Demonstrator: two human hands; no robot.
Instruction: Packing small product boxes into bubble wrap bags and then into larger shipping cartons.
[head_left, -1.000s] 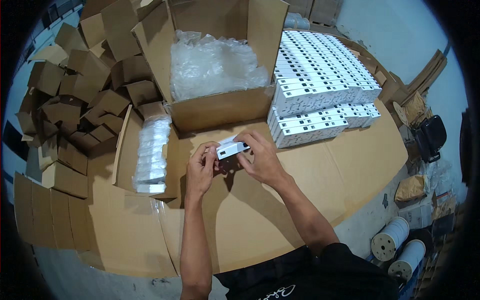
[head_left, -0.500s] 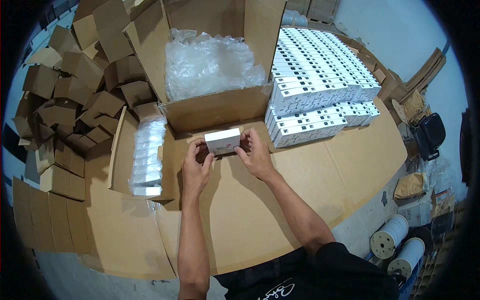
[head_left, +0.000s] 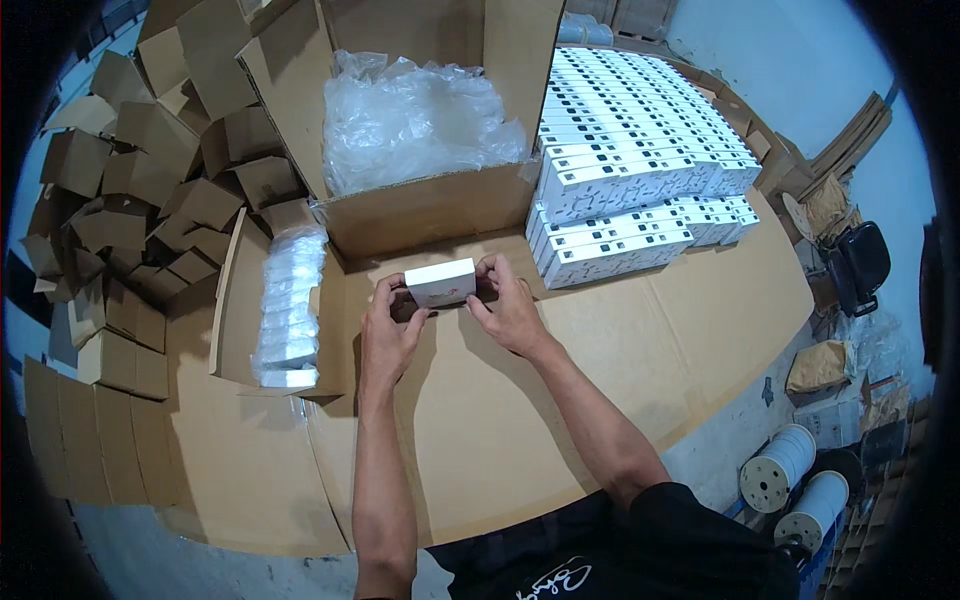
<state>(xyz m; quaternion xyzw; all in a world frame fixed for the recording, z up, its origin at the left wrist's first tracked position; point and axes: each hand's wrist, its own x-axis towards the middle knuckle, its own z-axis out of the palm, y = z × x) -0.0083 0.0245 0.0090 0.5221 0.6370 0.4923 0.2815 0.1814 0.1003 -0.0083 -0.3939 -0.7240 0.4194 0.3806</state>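
Observation:
Between my two hands is a small white box (head_left: 441, 283), held upright a little in front of the large open carton. My left hand (head_left: 391, 330) grips its left end, thumb at the lower front corner. On the right end, my right hand (head_left: 508, 309) closes with its thumb near the lower corner and fingers behind. The large carton (head_left: 430, 212) holds a heap of clear plastic bags (head_left: 420, 125). Left of my hands stands a narrow open carton (head_left: 232, 300) with a row of plastic-wrapped white boxes (head_left: 290, 310).
Stacked rows of white boxes (head_left: 620, 170) stand on the right of the cardboard-covered table (head_left: 480, 430). Many open brown cartons (head_left: 150, 190) pile up at the left. White reels (head_left: 778, 468) and a black chair (head_left: 858, 262) are on the floor at right.
The white box stays in both hands, turned very slightly, its front marking less visible. The whole view has shifted slightly; the hands have hardly moved.

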